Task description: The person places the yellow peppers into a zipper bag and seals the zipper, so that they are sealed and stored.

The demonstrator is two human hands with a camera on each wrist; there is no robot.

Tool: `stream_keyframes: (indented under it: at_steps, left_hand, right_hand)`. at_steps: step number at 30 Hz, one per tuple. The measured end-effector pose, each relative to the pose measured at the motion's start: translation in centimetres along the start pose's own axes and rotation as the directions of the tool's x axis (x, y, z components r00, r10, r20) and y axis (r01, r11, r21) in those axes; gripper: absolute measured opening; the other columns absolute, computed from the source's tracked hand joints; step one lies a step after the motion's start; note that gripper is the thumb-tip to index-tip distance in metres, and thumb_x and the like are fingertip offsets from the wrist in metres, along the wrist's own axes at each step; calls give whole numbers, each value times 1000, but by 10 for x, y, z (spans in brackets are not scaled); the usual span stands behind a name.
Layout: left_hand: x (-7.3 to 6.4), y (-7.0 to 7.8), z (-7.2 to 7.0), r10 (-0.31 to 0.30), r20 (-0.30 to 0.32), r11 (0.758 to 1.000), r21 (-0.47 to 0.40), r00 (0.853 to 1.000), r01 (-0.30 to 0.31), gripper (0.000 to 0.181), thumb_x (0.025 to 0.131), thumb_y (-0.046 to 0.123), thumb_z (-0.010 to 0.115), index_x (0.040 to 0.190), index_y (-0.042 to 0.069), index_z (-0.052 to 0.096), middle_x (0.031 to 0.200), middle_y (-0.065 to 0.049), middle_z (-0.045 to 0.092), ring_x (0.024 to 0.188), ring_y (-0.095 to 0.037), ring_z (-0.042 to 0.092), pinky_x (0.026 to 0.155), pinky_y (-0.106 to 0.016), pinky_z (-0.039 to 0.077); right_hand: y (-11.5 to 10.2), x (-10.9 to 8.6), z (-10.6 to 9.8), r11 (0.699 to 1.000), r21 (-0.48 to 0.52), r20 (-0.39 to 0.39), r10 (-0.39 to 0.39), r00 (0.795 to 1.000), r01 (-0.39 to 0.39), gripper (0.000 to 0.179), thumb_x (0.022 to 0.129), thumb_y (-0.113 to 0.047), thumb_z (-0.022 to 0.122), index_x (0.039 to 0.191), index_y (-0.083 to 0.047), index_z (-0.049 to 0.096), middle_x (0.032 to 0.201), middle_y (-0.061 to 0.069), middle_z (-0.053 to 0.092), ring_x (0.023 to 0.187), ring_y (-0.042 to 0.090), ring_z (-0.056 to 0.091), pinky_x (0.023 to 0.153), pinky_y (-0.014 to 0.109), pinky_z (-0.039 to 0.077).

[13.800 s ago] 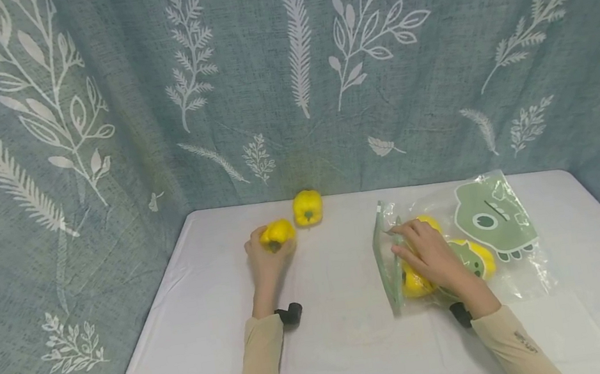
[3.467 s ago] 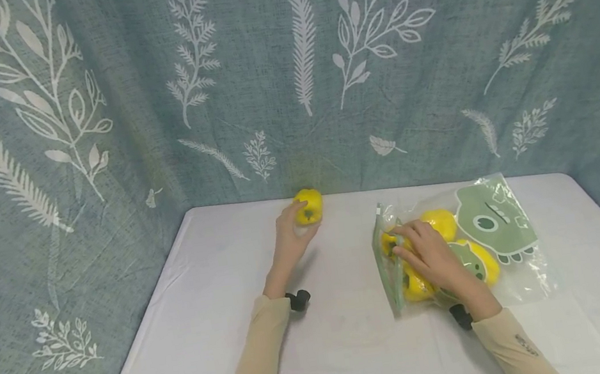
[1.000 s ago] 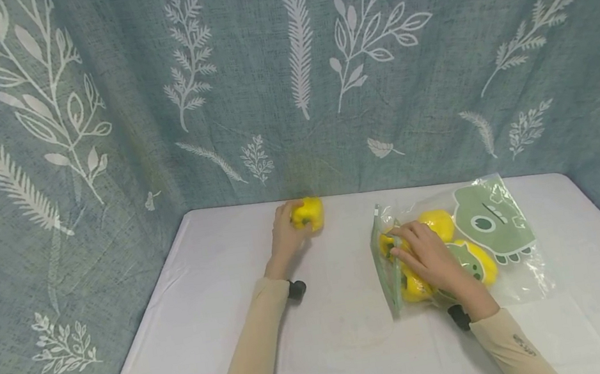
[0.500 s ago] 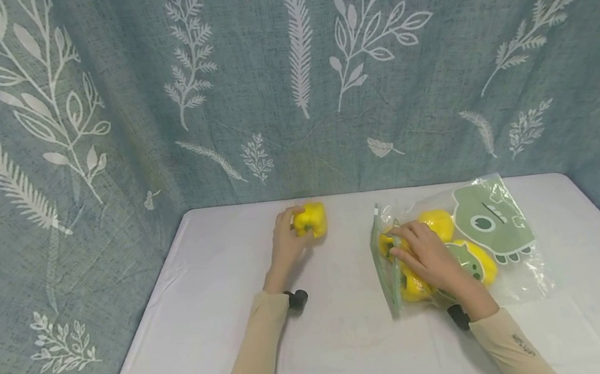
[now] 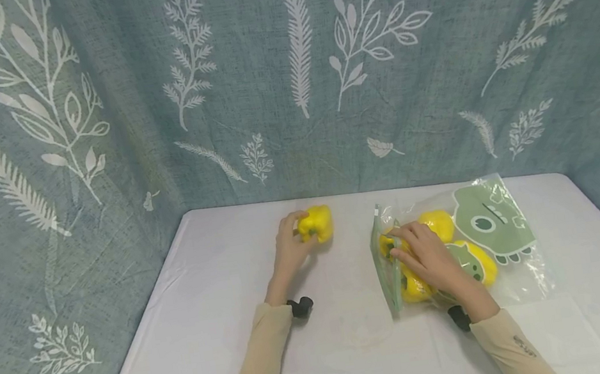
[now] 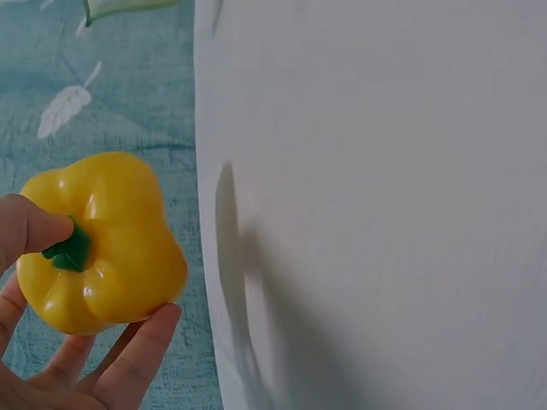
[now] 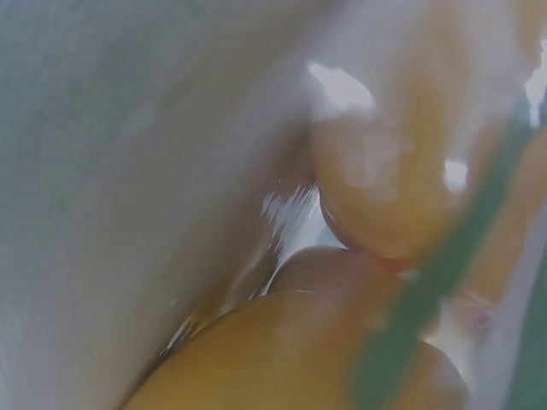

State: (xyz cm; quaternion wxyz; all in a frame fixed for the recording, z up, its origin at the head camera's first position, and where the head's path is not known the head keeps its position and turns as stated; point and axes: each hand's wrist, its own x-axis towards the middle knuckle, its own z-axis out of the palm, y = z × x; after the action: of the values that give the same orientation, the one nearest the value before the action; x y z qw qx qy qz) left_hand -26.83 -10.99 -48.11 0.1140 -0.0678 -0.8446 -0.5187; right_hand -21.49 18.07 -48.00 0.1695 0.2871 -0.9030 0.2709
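My left hand (image 5: 288,247) grips a yellow bell pepper (image 5: 319,221) near the back of the table. In the left wrist view the thumb presses beside the green stem of this pepper (image 6: 128,231), with fingertips under its far side. Toward the right lies a clear zip bag (image 5: 537,277) with a green dinosaur print and several yellow bell peppers (image 5: 438,224) inside. My right hand (image 5: 433,257) holds the bag by its green-edged mouth, which faces left. Up close, the right wrist view has blurred peppers (image 7: 256,359) behind plastic and a green zip strip (image 7: 444,273).
A white cloth (image 5: 359,346) covers the table. Blue-green curtains (image 5: 260,76) with white leaf prints hang behind the table and along both sides. Black wrist cameras (image 5: 302,307) sit at both wrists.
A pepper my left hand held at first now lies in the bag. The left hand has since taken the last one at the back and moved it slightly forward and right.
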Motion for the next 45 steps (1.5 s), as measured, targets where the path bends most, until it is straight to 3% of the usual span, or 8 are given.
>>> stream_keyframes:
  at_steps: [20, 37, 45]
  left_hand:
    - [-21, 18, 18, 22, 27, 1000, -21, 999, -21, 49, 76, 0, 69, 121, 10, 51, 126, -10, 48, 122, -24, 44, 100, -40, 43]
    - [-33, 23, 31, 65, 51, 998, -21, 997, -64, 49, 75, 1, 68, 119, 9, 51, 126, -12, 48, 120, -27, 46, 97, -41, 46]
    - [-37, 24, 34, 55, 78, 998, 3, 995, -55, 48, 75, 1, 69, 119, 9, 51, 127, -11, 48, 121, -25, 46, 97, -40, 46]
  right_hand:
    - [2, 3, -1, 1000, 6, 2, 9, 1000, -9, 34, 94, -30, 52, 123, -12, 52, 109, 7, 50, 103, 24, 47, 87, 43, 40]
    - [2, 3, -2, 1000, 7, 13, 17, 1000, -17, 33, 94, -29, 53, 123, -12, 52, 107, 6, 49, 101, 23, 46, 85, 41, 40]
    - [2, 3, -1, 1000, 5, 7, 8, 1000, -8, 33, 94, -29, 53, 122, -12, 52, 107, 6, 49, 101, 23, 46, 85, 41, 40]
